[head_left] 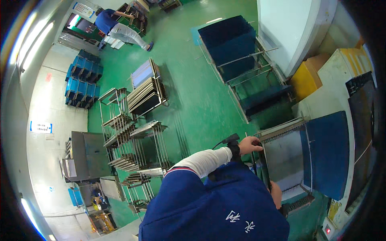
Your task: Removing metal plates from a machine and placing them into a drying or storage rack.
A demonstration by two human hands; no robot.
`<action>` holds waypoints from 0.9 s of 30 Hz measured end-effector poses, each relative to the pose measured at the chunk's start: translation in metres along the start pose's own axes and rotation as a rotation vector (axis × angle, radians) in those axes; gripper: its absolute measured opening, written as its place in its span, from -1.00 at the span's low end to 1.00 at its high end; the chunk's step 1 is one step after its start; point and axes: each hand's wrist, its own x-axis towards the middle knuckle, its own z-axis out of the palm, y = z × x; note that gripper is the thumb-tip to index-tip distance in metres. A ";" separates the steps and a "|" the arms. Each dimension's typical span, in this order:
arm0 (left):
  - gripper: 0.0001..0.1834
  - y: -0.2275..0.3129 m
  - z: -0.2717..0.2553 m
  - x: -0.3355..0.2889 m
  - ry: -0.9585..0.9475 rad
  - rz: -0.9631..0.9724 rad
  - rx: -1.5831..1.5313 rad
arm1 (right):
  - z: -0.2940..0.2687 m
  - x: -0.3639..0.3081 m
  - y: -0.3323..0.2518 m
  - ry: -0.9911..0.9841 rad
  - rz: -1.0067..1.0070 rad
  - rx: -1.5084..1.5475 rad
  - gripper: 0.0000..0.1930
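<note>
A metal rack (281, 134) with comb-like slotted rails stands right in front of me. At its near side is a thin dark panel (264, 166), seen almost edge-on. My left hand (250, 145), below a white sleeve and a black wrist strap, is closed on the panel's far-left end. My right hand (275, 194) grips the other end, nearer my body; its fingers are partly hidden. Beyond the rack's slotted rails a large dark blue panel (326, 154) stands upright, beside a machine.
Another rack (241, 80) holding dark blue panels stands ahead. On the left are metal racks (120, 132), a cart of panels (144, 94) and stacked blue bins (82, 84). A yellow box (307, 80) sits by the white machine (341, 68). A person (118, 28) bends over far left.
</note>
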 end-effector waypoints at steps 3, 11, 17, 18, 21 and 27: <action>-0.38 -0.003 0.004 0.003 0.002 -0.022 -0.061 | -0.009 -0.003 0.001 -0.172 0.159 -0.112 -0.68; -0.29 0.006 -0.009 -0.001 -0.018 0.001 0.090 | 0.014 -0.018 0.033 -0.205 0.263 -0.157 -0.77; -0.29 -0.015 -0.014 0.005 -0.024 0.041 0.073 | 0.019 -0.005 0.020 -0.262 0.464 -0.201 -0.80; -0.29 -0.011 -0.014 0.003 -0.026 0.048 0.076 | 0.015 -0.005 0.021 -0.357 0.567 -0.197 -0.79; -0.27 0.000 -0.012 -0.003 -0.054 0.019 0.155 | 0.037 -0.031 0.058 -0.079 0.205 -0.097 -0.77; -0.37 0.033 -0.005 -0.006 -0.222 0.063 0.101 | 0.009 -0.041 0.027 -0.171 0.332 -0.134 -0.72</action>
